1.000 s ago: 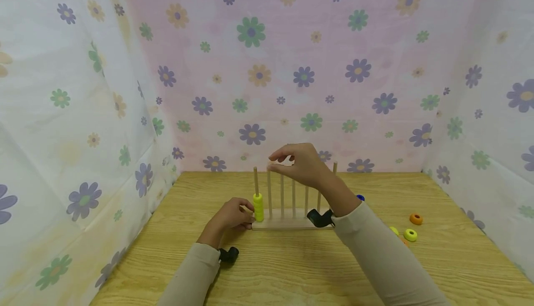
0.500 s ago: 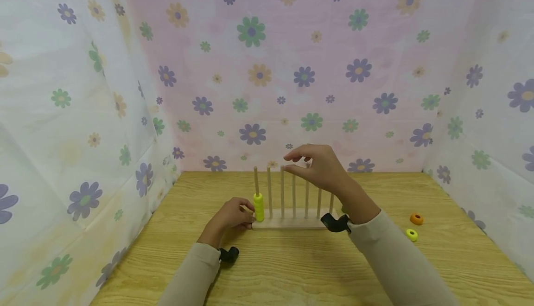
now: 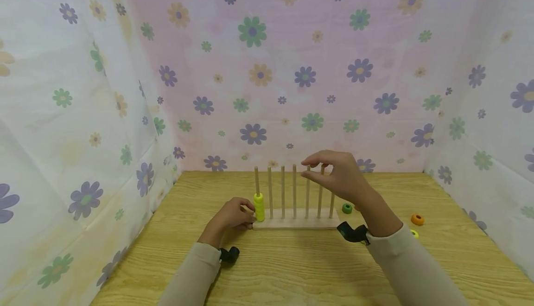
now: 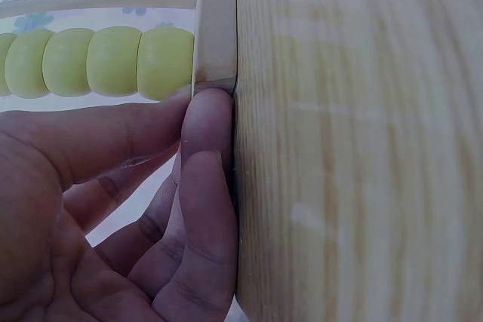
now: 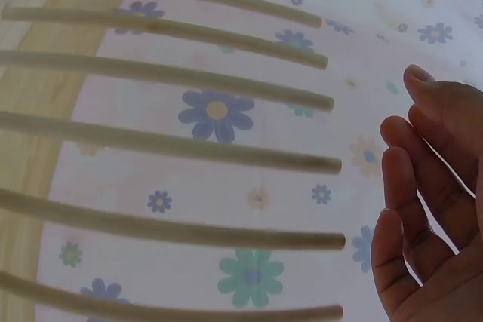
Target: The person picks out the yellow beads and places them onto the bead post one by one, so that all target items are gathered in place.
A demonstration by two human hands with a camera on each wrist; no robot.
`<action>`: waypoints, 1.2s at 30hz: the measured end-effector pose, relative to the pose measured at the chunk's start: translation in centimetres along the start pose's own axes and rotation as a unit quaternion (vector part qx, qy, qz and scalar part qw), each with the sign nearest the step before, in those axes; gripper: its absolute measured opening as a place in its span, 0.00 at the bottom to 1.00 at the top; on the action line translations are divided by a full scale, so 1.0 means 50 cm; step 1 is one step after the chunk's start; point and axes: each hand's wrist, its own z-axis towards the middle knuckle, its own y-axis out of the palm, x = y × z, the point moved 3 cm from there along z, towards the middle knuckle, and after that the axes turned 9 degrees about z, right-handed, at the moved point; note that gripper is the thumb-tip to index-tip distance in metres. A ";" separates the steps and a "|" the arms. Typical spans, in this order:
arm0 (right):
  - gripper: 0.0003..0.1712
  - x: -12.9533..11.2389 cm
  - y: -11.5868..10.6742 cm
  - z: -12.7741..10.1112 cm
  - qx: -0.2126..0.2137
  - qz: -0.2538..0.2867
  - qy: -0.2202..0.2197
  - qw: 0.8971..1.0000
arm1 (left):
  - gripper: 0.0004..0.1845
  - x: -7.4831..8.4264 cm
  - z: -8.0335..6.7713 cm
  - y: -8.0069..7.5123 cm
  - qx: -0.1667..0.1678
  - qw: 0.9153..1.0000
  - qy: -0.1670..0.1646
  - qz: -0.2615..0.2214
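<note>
A wooden peg stand (image 3: 296,224) with several upright pegs stands on the table. Yellow beads (image 3: 259,207) are stacked on its leftmost peg; the other pegs are bare. At the stand's left end, my left hand (image 3: 231,214) holds the base corner. In the left wrist view, its fingertips (image 4: 207,115) touch the base end just beside the lowest yellow bead. My right hand (image 3: 340,176) is raised near the tops of the right-hand pegs, thumb and fingers apart, holding nothing. The right wrist view shows its loosely bent fingers (image 5: 400,179) apart from the peg ends.
Right of the stand lie a green bead (image 3: 347,208) and an orange bead (image 3: 417,219). A yellow bead (image 3: 414,234) is partly hidden by the right sleeve (image 3: 409,259). Flowered cloth (image 3: 275,65) surrounds the wooden table (image 3: 292,269) at the back and sides.
My right hand has moved right and slightly down, from the second peg's top past the middle pegs. The green bead has come into sight. My left hand stays on the base.
</note>
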 end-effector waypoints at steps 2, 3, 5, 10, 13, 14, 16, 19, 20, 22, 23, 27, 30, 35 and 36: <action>0.14 0.002 -0.009 -0.009 0.003 -0.004 -0.005 1.000 | 0.13 -0.001 0.001 0.001 0.001 1.000 0.000 0.000; 0.14 0.003 -0.014 -0.013 0.004 -0.003 -0.006 1.000 | 0.13 -0.001 0.001 0.001 0.001 1.000 -0.001 0.000; 0.14 0.005 -0.024 -0.022 0.005 -0.008 -0.002 1.000 | 0.12 -0.001 0.001 0.000 0.001 1.000 -0.001 0.002; 0.16 0.012 -0.044 -0.054 0.002 -0.030 0.008 1.000 | 0.12 -0.001 0.001 0.000 -0.003 1.000 0.000 0.003; 0.16 0.019 -0.057 -0.074 -0.003 -0.047 0.015 0.999 | 0.12 -0.001 0.000 0.000 -0.003 1.000 0.000 0.002; 0.16 0.022 -0.062 -0.081 -0.004 -0.052 0.018 0.998 | 0.12 -0.001 0.000 0.000 -0.003 1.000 0.000 0.000; 0.17 0.028 -0.074 -0.093 -0.004 -0.061 0.030 0.998 | 0.12 0.000 0.000 0.000 -0.002 1.000 -0.001 -0.001; 0.20 0.039 -0.092 -0.113 0.003 -0.072 0.053 0.996 | 0.13 0.002 -0.002 0.000 -0.002 1.000 -0.003 -0.001; 0.20 0.042 -0.098 -0.120 0.006 -0.073 0.061 0.995 | 0.13 0.003 -0.002 -0.001 -0.001 1.000 -0.004 -0.001; 0.21 0.050 -0.108 -0.133 0.008 -0.076 0.075 0.994 | 0.13 0.004 -0.003 -0.001 0.000 1.000 -0.005 0.000; 0.21 0.053 -0.112 -0.139 0.008 -0.076 0.080 0.994 | 0.13 0.004 -0.003 -0.001 0.000 1.000 -0.007 0.000; 0.22 0.064 -0.124 -0.161 0.005 -0.085 0.092 0.992 | 0.14 0.005 -0.004 -0.002 0.003 1.000 -0.010 0.003; 0.21 0.072 -0.131 -0.177 -0.002 -0.090 0.105 0.990 | 0.14 0.005 -0.005 -0.002 0.002 1.000 -0.010 0.004; 0.17 0.094 -0.145 -0.209 -0.028 -0.087 0.143 0.985 | 0.13 0.001 -0.003 -0.001 0.000 1.000 -0.011 0.003; 0.17 0.099 -0.148 -0.216 -0.035 -0.087 0.155 0.983 | 0.13 0.001 -0.002 0.000 0.000 1.000 -0.010 0.003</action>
